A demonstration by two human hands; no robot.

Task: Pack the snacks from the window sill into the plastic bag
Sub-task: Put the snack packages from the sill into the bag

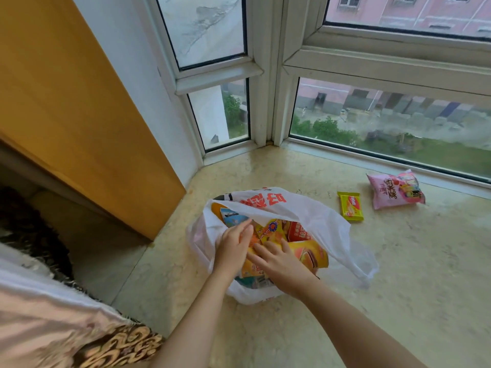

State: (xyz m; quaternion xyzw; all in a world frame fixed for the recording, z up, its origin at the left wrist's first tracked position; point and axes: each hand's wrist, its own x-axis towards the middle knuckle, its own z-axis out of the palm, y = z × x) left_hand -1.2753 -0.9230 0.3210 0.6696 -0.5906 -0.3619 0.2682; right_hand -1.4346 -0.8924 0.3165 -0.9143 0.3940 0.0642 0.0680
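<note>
A white plastic bag (318, 221) with red print lies on the marble window sill (398, 274), its mouth facing me and several colourful snack packs (305, 251) inside. Both hands reach into the mouth. My left hand (233, 248) lies at the bag's left side with fingers straight, touching the packs. Over a yellow-orange pack, my right hand (279, 261) presses down with fingers spread flat. Outside the bag, to its right, lie a small yellow-green snack bar (350, 206) and a pink snack packet (396, 189).
Window frames (268, 75) close the sill at the back and right. An orange wooden panel (79, 115) and a white wall stand at the left. Bedding with a patterned edge (66, 328) fills the lower left corner.
</note>
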